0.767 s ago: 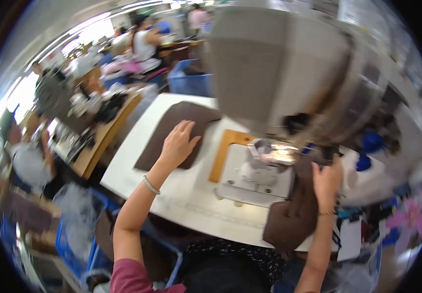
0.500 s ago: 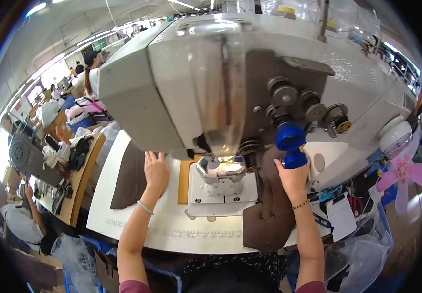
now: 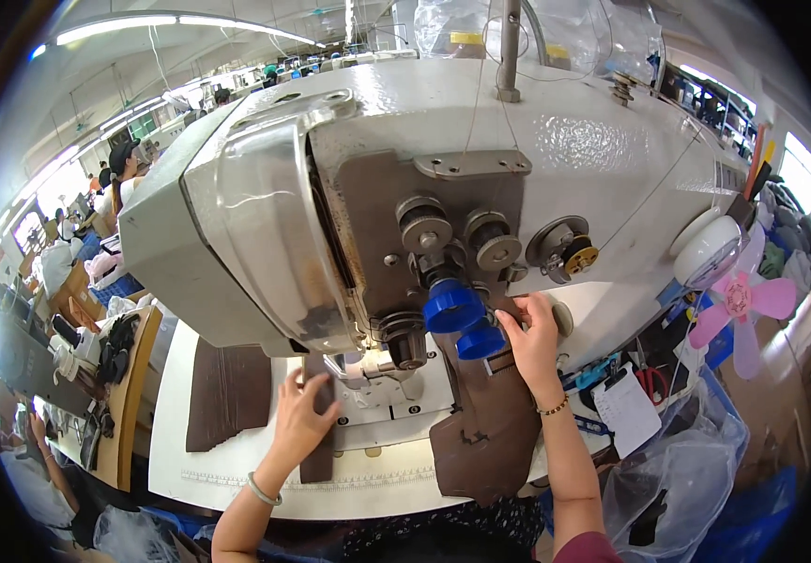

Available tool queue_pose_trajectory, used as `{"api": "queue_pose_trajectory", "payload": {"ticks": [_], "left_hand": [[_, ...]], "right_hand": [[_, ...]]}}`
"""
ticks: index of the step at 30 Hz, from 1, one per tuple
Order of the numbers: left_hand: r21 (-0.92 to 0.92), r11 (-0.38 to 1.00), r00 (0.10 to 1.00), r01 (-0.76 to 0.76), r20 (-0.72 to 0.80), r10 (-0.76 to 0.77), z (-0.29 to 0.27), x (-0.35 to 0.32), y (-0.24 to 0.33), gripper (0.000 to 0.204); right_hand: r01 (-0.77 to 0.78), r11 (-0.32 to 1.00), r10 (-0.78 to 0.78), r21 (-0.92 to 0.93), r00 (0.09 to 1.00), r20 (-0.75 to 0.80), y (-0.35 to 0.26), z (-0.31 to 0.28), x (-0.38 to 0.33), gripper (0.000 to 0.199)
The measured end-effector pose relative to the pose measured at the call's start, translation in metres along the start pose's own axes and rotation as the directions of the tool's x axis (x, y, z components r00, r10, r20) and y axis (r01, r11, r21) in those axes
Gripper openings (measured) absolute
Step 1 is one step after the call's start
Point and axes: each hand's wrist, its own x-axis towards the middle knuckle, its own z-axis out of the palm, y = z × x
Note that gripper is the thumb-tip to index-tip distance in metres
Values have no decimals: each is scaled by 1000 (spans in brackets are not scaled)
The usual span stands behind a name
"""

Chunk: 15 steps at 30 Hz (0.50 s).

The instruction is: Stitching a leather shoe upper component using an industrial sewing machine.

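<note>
A narrow brown fabric strip (image 3: pixel 316 427) lies on the white sewing table (image 3: pixel 190 469), running up under the presser foot area (image 3: pixel 368 368) of the industrial sewing machine (image 3: pixel 443 188). The left hand (image 3: pixel 300 420) lies on it, fingers spread flat, apparently pinning the soft cloth so it feeds straight. The right hand (image 3: pixel 529 340) reaches up with loosely curled fingers beside two glossy blue plastic knobs (image 3: pixel 462 319), resting on a larger brown fabric piece (image 3: pixel 485 432) that drapes over the machine bed and table edge; whether it pinches that cloth I cannot tell. A stack of flat brown panels (image 3: pixel 227 394) waits to the left. Round metal tension discs (image 3: pixel 481 239) stud the machine's grey enamelled face.
</note>
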Motion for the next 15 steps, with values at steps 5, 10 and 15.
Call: {"api": "queue_pose_trajectory", "payload": {"ticks": [5, 10, 15], "left_hand": [[-218, 971, 995, 96, -4, -99, 1, 27, -30, 44], [206, 913, 930, -353, 184, 318, -10, 56, -58, 50], [224, 872, 889, -436, 259, 378, -16, 60, -77, 38]], "right_hand": [[25, 998, -27, -51, 999, -33, -18, -1, -7, 20], [38, 977, -18, 210, 995, -97, -23, -16, -5, 19], [-406, 734, 156, 545, 881, 446, -84, -25, -13, 14]]}}
